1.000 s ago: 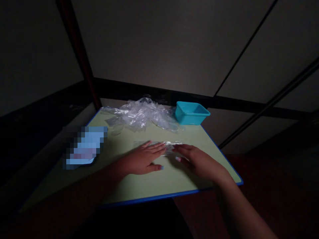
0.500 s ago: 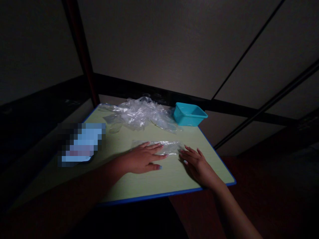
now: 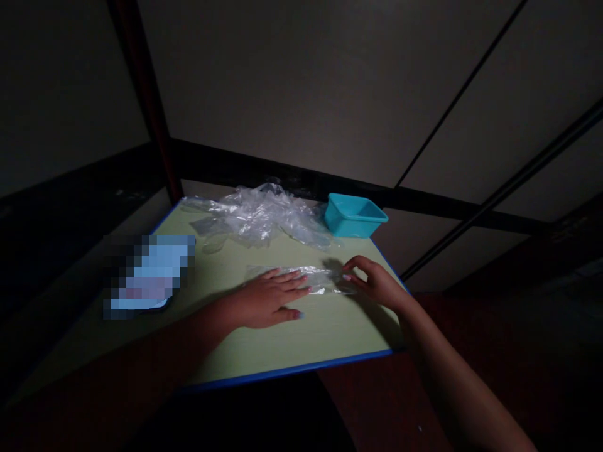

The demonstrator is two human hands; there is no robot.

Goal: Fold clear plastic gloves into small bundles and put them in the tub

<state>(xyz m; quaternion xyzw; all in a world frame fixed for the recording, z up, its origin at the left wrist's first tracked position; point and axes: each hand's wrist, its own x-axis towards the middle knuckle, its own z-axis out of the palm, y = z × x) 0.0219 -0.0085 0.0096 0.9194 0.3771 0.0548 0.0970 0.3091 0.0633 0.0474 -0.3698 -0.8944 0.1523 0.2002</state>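
Clear plastic strip (image 3: 323,277) laid flat at the centre of the head view, on a blue-edged table (image 3: 282,351). Left hand (image 3: 268,304) spread over its left part, fingers straight and gripping nothing. Right hand (image 3: 379,285) at its right end, thumb and forefinger nearly meeting; cannot tell whether with plastic pinched between. Crumpled plastic heap (image 3: 264,216) at upper centre, turquoise bin (image 3: 351,226) just right of it. Apparently at the smoothing-out step; next, seemingly calls for a steady left palm and a light pinch at the right edge.
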